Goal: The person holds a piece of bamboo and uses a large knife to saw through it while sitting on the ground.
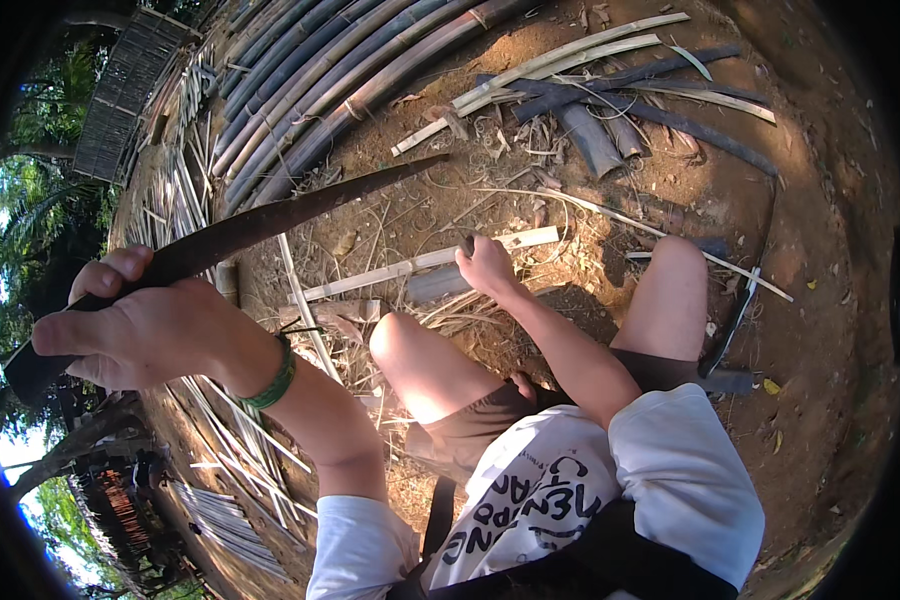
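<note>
Sitting on bare soil [820,300], knees [675,290] parting in front of me. My left hand [140,325] is pinching a long dark strip [280,215] near its broad end, thumb on one side, fingers curling over the other. The strip is slanting in front of me on the left, far end pointing toward the ground beside the bamboo poles [355,75]. My right hand [488,268] is closing into a fist, a short dark stub [467,245] poking out; what it belongs to, I cannot tell.

Step in hand, I judge: holding the strip up, hands working apart. Any next move is calling for a firm thumb, since so much length is reaching out unsupported.

Materials: strip looking flat, smooth, tapering, perhaps partly through perspective; bamboo or metal, I cannot say. Poles showing rounded, ringed joints. A pale slat [370,277] is lying beyond my knee, straight-edged; dry, curling shavings [470,338] are littering the soil nearby.
</note>
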Motion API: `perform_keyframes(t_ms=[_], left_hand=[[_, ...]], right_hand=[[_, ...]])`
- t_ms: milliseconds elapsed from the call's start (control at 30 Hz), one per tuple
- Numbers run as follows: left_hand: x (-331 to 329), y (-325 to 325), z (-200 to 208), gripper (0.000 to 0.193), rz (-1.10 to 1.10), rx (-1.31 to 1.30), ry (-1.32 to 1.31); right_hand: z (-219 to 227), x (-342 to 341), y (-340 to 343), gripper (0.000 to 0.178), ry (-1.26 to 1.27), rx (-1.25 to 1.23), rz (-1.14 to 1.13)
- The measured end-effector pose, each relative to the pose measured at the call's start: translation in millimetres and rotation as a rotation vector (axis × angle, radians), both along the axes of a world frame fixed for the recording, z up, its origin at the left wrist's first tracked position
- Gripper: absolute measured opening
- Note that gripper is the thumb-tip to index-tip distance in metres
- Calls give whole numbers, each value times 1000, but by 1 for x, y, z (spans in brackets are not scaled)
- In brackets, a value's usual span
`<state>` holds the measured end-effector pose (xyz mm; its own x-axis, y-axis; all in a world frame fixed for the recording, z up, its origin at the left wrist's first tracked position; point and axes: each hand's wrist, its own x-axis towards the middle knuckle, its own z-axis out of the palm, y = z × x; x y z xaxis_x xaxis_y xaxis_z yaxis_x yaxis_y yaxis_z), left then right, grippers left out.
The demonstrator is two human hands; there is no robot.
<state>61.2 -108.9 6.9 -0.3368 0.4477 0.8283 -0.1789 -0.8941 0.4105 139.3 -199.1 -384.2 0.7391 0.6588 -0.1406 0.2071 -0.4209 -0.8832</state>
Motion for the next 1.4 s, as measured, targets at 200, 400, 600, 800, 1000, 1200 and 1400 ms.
perform_keyframes(t_ms=[200,400,600,800,1000,1200,1400], left_hand=[[-8,2,10,49,-117,-67,-24],[-111,44,51,46,-654,-265,-107],[-111,46,36,51,-320,-248,17],[-130,94,32,60,-593,-233,77],[-146,156,35,65,-1002,-207,125],[-177,227,32,62,-1030,-304,84],[-186,276,34,62,-862,-398,84]], right_hand=[[-35,-7,-10,30,122,-59,-30],[42,-41,-52,35,169,78,73],[-3,-48,-68,44,28,36,56],[-65,-19,-58,52,-41,-24,-2],[-117,27,-46,42,490,88,-26],[-140,50,-31,37,950,87,-151],[-163,49,-19,22,989,91,-257]])
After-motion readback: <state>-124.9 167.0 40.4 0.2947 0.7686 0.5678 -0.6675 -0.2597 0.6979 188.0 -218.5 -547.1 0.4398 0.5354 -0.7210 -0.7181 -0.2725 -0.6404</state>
